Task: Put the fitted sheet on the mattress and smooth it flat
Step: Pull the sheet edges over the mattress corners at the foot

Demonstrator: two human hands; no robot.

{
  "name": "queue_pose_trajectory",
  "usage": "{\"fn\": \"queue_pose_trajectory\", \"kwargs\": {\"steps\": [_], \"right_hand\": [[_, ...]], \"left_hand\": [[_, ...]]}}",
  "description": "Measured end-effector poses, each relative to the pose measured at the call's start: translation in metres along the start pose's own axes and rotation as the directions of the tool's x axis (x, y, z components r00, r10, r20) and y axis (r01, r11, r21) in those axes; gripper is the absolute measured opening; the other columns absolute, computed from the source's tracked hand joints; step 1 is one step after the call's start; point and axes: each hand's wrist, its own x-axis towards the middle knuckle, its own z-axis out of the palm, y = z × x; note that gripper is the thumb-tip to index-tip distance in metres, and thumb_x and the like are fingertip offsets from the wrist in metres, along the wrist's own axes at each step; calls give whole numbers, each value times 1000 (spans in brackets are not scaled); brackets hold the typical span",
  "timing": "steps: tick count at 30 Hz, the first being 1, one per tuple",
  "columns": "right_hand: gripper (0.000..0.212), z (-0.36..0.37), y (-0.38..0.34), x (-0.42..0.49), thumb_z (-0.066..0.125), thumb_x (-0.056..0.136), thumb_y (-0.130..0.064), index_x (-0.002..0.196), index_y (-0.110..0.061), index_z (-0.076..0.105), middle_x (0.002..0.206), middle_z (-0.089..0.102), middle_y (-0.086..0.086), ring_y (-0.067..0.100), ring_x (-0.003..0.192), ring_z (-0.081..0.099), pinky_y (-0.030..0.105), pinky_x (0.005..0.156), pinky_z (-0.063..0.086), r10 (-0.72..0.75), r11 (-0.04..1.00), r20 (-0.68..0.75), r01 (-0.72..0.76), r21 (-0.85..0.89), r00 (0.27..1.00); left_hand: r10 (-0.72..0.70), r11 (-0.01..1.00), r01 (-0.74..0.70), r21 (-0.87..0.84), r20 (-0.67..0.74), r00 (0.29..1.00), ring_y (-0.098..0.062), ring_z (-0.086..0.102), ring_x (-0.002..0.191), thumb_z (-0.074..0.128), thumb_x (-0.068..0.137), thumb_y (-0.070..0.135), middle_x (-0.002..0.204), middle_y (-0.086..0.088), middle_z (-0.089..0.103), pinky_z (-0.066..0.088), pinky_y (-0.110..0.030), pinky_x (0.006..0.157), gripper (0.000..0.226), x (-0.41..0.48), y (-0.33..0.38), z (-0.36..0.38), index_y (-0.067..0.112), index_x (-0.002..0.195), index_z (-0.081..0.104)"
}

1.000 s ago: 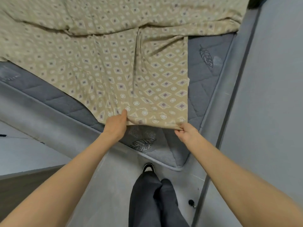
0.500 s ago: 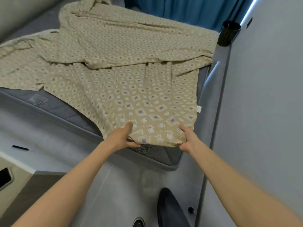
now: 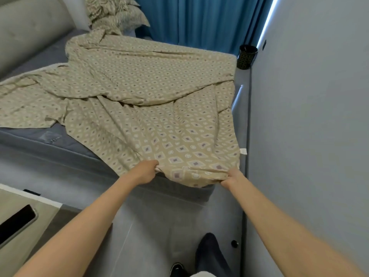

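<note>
A beige fitted sheet [image 3: 139,92] with a diamond pattern lies rumpled over the grey mattress [image 3: 50,140]. Its near corner hangs over the mattress's front right corner. My left hand [image 3: 146,170] grips the sheet's hem on the left of that corner. My right hand [image 3: 231,176] grips the hem on the right, close to the wall. A small white tag [image 3: 243,151] sticks out at the sheet's right edge. Bare mattress shows at the left front and far left.
A grey wall [image 3: 309,116] runs close along the bed's right side. Blue curtains [image 3: 199,21] and a dark bin [image 3: 246,56] stand at the far end, pillows [image 3: 115,15] at the head. A phone [image 3: 16,220] lies on a surface at lower left. My legs stand on the floor below.
Both hands have pulled the sheet's corner toward me and down over the mattress's front right corner. My view has lifted, so more of the bed shows.
</note>
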Motion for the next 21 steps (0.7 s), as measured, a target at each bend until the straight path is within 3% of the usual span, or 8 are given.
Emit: {"fn": "queue_pose_trajectory", "kwargs": {"steps": [3, 7, 10, 12, 14, 15, 18, 21], "right_hand": [[34, -17, 7, -22, 48, 96, -11, 127, -12, 60, 126, 63, 13, 34, 115, 60, 55, 80, 54, 28, 996, 46, -32, 85, 999], [57, -41, 9, -41, 18, 99, -43, 137, -17, 52, 139, 52, 12, 36, 128, 48, 52, 103, 38, -4, 975, 119, -22, 219, 993], [57, -61, 10, -48, 28, 92, -51, 128, -19, 59, 132, 59, 9, 35, 121, 54, 48, 94, 45, -9, 971, 131, -23, 240, 991], [61, -73, 11, -57, 39, 86, -67, 120, -22, 61, 121, 63, 8, 34, 115, 58, 46, 88, 48, 4, 975, 137, -34, 222, 991], [51, -83, 17, -62, 55, 85, -57, 118, -19, 63, 118, 66, 8, 33, 109, 62, 44, 78, 53, 16, 987, 95, -31, 156, 995], [42, -89, 20, -60, 62, 84, -44, 117, -18, 63, 117, 66, 7, 32, 107, 63, 42, 71, 55, 35, 989, 54, -42, 139, 998], [24, -105, 27, -53, 62, 82, -20, 104, -9, 62, 113, 64, 4, 30, 106, 63, 45, 85, 55, -27, 999, -120, 32, 40, 992], [14, -117, 32, -41, 56, 85, -11, 76, -7, 47, 103, 59, 12, 27, 110, 58, 45, 98, 47, -84, 996, -197, 90, 23, 977]], "left_hand": [[12, 1000, -12, 0, -16, 1000, -28, 57, 99, 49, 97, 27, 114, -11, 61, 37, -27, 73, 26, -26, 12, 8, 8, 116, 53], [-18, 1000, 17, 8, 33, 999, -30, 53, 118, 39, 98, 9, 134, -11, 54, 40, -29, 87, 35, -46, 27, 22, 11, 133, 43], [-31, 999, 32, -15, 52, 998, -30, 56, 109, 46, 98, 26, 125, -14, 57, 42, -33, 82, 29, -56, 31, 38, 10, 121, 42], [-34, 997, 38, -72, 50, 998, -26, 59, 108, 59, 89, 43, 121, -8, 62, 44, -31, 81, 50, -62, 31, 45, 14, 124, 41], [-10, 999, 11, -43, 28, 1000, -20, 58, 117, 69, 76, 55, 128, 4, 60, 47, -31, 92, 73, -72, 36, 52, 23, 135, 40], [-5, 1000, 5, 26, 11, 1000, -19, 57, 118, 70, 74, 54, 129, 7, 59, 47, -33, 95, 71, -77, 40, 56, 26, 135, 44], [-48, 973, 60, 222, -62, 997, -24, 64, 99, 57, 86, 24, 109, -5, 67, 52, -34, 81, 19, -84, 48, 69, 18, 103, 62], [-85, 942, 121, 314, -127, 988, -26, 65, 87, 49, 87, 12, 89, -9, 64, 49, -33, 68, 13, -91, 52, 74, 11, 89, 62]]}}
